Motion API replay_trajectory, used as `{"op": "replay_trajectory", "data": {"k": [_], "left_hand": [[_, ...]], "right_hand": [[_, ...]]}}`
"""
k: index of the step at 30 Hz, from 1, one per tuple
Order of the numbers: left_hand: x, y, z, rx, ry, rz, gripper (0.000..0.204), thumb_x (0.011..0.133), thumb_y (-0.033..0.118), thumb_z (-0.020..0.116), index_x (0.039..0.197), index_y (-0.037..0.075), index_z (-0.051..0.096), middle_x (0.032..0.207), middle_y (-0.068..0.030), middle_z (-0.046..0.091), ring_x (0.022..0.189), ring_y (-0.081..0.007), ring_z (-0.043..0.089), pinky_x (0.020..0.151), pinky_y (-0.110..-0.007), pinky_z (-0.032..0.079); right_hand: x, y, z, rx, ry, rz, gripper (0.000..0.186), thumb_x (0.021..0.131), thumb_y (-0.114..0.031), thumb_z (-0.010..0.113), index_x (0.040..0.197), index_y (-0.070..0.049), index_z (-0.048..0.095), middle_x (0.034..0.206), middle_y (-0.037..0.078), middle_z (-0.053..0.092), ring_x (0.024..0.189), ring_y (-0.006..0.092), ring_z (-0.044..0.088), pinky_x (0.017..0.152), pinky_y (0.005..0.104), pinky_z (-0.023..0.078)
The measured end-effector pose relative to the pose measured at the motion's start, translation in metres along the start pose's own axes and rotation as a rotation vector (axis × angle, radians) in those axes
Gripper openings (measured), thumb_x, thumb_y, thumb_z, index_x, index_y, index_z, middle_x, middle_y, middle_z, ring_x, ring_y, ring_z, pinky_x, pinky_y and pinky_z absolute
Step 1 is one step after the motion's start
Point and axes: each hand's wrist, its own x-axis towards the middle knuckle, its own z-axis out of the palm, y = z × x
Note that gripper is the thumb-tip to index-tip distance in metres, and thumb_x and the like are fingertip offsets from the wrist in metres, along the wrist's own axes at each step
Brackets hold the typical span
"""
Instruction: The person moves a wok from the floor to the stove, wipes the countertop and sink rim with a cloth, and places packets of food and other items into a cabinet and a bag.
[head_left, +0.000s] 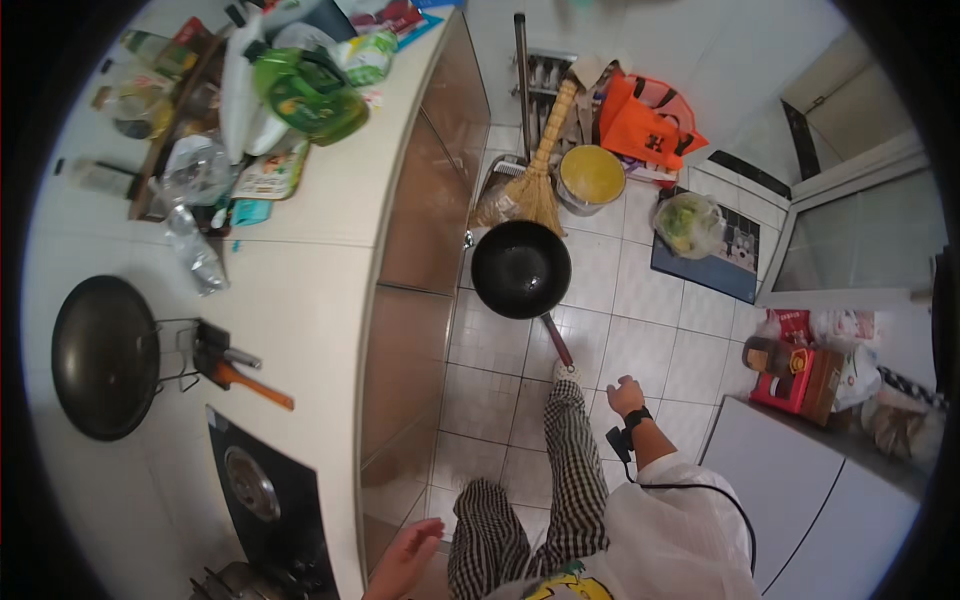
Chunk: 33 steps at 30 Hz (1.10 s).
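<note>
A black frying pan with a reddish-brown handle is ahead of me, low over the tiled floor; whether it rests on the floor I cannot tell. The handle's end comes close to my foot. My right hand, with a black band at the wrist, hangs right of the handle, apart from it. Its fingers are loosely bent, the thumb stands off, and nothing shows in them. At the lower edge, beside the counter front, my left hand has its fingers stretched out and holds nothing.
The counter runs along the left, with a green jug and a stove. A straw broom, yellow-lined bucket, orange bag and plastic bag of greens stand ahead. A low white cabinet is at right.
</note>
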Motion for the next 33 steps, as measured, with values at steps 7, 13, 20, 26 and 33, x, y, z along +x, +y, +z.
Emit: {"op": "replay_trajectory", "data": {"k": [7, 13, 20, 26, 33], "left_hand": [[0.212, -0.049, 0.059, 0.010, -0.063, -0.269, 0.038, 0.101, 0.025, 0.044, 0.128, -0.002, 0.048, 0.121, -0.0117, 0.057, 0.113, -0.0183, 0.053, 0.098, -0.031, 0.042], [0.402, -0.142, 0.098, -0.508, 0.115, -0.485, 0.035, 0.100, 0.031, 0.047, 0.116, 0.001, 0.055, 0.099, -0.0033, 0.060, 0.093, -0.0118, 0.056, 0.085, -0.026, 0.045], [0.548, -0.179, 0.137, -0.816, 0.147, -0.475, 0.033, 0.099, 0.030, 0.049, 0.122, 0.005, 0.050, 0.111, -0.0048, 0.055, 0.101, -0.0162, 0.054, 0.094, -0.031, 0.044], [0.590, -0.199, 0.155, -0.812, 0.186, -0.562, 0.034, 0.099, 0.031, 0.050, 0.120, 0.005, 0.052, 0.104, -0.0034, 0.058, 0.095, -0.0144, 0.056, 0.089, -0.030, 0.047], [0.659, -0.210, 0.136, 0.176, 0.398, 0.148, 0.022, 0.095, 0.021, 0.056, 0.103, 0.001, 0.061, 0.085, -0.0083, 0.064, 0.076, -0.0172, 0.059, 0.069, -0.031, 0.049]], "right_hand": [[0.150, -0.041, 0.075, 0.092, -0.173, -0.071, 0.071, 0.079, -0.050, 0.067, 0.122, 0.005, 0.052, 0.113, 0.027, 0.060, 0.107, 0.0382, 0.058, 0.092, 0.0415, 0.047], [0.220, -0.117, 0.158, 0.176, -0.235, -0.017, 0.083, 0.075, -0.056, 0.069, 0.125, 0.007, 0.050, 0.113, 0.025, 0.061, 0.106, 0.0358, 0.059, 0.092, 0.0396, 0.047], [0.256, -0.091, 0.210, 0.250, -0.343, 0.001, 0.044, 0.078, -0.041, 0.067, 0.095, 0.000, 0.061, 0.085, 0.017, 0.065, 0.081, 0.0337, 0.063, 0.072, 0.0428, 0.049], [0.235, -0.079, 0.177, 0.218, -0.191, -0.075, 0.027, 0.079, -0.029, 0.062, 0.080, -0.001, 0.063, 0.068, 0.020, 0.062, 0.067, 0.0386, 0.062, 0.062, 0.0446, 0.048], [0.089, 0.028, 0.066, 0.267, -0.225, 0.225, 0.027, 0.075, -0.020, 0.067, 0.069, 0.003, 0.055, 0.057, 0.014, 0.054, 0.053, 0.0226, 0.052, 0.054, 0.0384, 0.042]]}}
